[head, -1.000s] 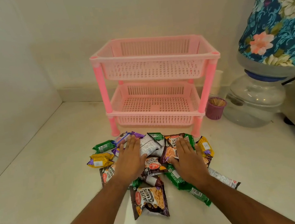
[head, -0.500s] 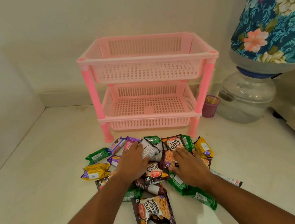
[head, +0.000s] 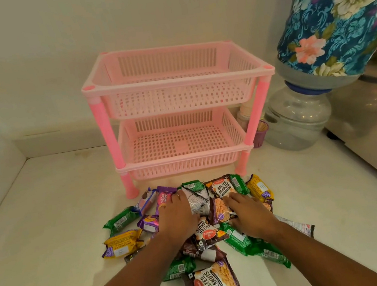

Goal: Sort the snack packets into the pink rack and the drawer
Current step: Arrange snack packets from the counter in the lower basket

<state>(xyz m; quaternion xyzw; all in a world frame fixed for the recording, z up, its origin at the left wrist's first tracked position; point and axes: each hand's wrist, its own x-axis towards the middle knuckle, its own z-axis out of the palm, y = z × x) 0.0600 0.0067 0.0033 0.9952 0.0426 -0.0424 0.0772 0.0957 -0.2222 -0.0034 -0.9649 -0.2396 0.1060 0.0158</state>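
From the head view, the snack packets lie in a heap on the white counter, just in front of the pink rack. The left hand and right hand rest flat on the heap, fingers open, gripping nothing.
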